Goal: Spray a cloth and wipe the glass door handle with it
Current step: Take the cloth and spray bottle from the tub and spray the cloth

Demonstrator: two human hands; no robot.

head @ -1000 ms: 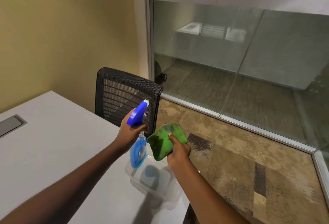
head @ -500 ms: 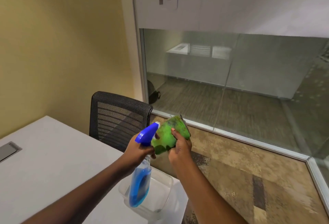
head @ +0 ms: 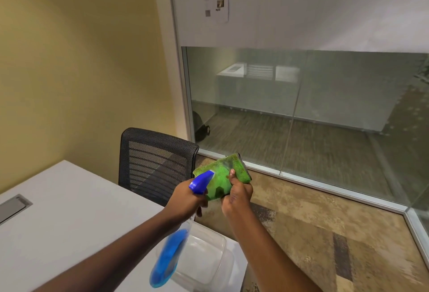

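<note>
My left hand (head: 185,201) grips a spray bottle (head: 168,259) of blue liquid by its neck. The blue nozzle head (head: 201,182) points right, almost touching the cloth. My right hand (head: 236,196) holds a folded green cloth (head: 220,179) upright by its right edge, thumb on its face, directly in front of the nozzle. Darker damp patches show on the cloth. No door handle is in view; only a glass wall panel (head: 301,110) with a metal frame shows ahead.
A white table (head: 58,217) fills the lower left, with a clear plastic tub (head: 209,261) at its near corner under the bottle. A black mesh chair (head: 153,159) stands behind the table. A yellow wall is on the left, patterned carpet (head: 325,233) on the right.
Both hands have risen and drawn together. The bottle's nozzle has closed in on the cloth, which now stands higher and more upright. The view has tilted upward.
</note>
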